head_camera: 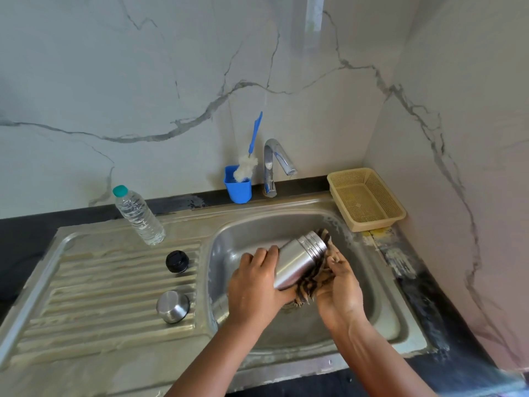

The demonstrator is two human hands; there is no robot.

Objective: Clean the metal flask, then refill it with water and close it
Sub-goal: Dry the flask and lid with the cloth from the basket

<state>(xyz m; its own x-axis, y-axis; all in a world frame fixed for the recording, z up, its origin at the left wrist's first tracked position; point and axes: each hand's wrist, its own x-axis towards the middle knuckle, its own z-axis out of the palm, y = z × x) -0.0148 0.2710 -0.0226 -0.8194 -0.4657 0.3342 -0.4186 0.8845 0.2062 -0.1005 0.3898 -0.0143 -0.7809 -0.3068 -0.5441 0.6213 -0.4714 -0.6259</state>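
Steel sink (380, 285) with its ribbed drainboard (94, 287) fills the counter below me, and my hands meet over the basin. Between them I hold the flask (299, 260), tilted, its threaded open mouth pointing up and away toward the back right. My left hand (254, 285) wraps the flask's lower body, fingers curled over the top of it. My right hand (339, 287) sits just beside the flask on its right, cupped under a striped cloth (310, 282) and gripping it against the flask's underside; the cloth also shows behind the mouth. A tan basket (369, 216) rests at the sink's back right corner. A water bottle (137, 214) with a teal cap stands at the back of the drainboard. Behind the basin stands the tap (274, 164), with a blue cup (238, 186) just left of it holding a brush (248, 159). On the drainboard, well apart from my hands, sit the steel cap (172, 306) and, behind it, the black stopper (177, 261).
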